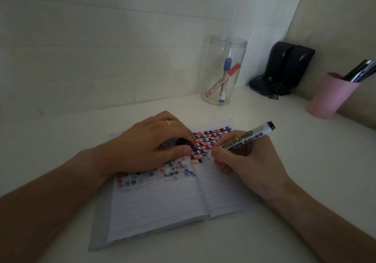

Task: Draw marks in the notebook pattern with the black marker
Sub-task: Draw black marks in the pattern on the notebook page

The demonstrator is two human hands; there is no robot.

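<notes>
1. The right hand (pixel 247 161) has its fingers (pixel 218 152) curled tight round a white whiteboard marker with black lettering and a black end (pixel 247 137); the barrel slants up toward two o'clock and the tip meets the page near the spine.
2. The left hand (pixel 150 148), a yellow ring (pixel 167 122) on one finger, lies flat on the left page with its fingers closed over a small black cap (pixel 184 142).
3. The open lined notebook with white pages (pixel 162 207) sits on the white tabletop (pixel 305 181) at the centre, under both hands.
4. Its pattern of small black, blue and red marks (pixel 207 140) fills the top rows of the right page; the marks on the left page look faded and smeared.
5. At twelve o'clock stands a clear plastic jar (pixel 222 69) holding a blue and a red marker; at two o'clock, a pink cup (pixel 329 96) of pens.
</notes>
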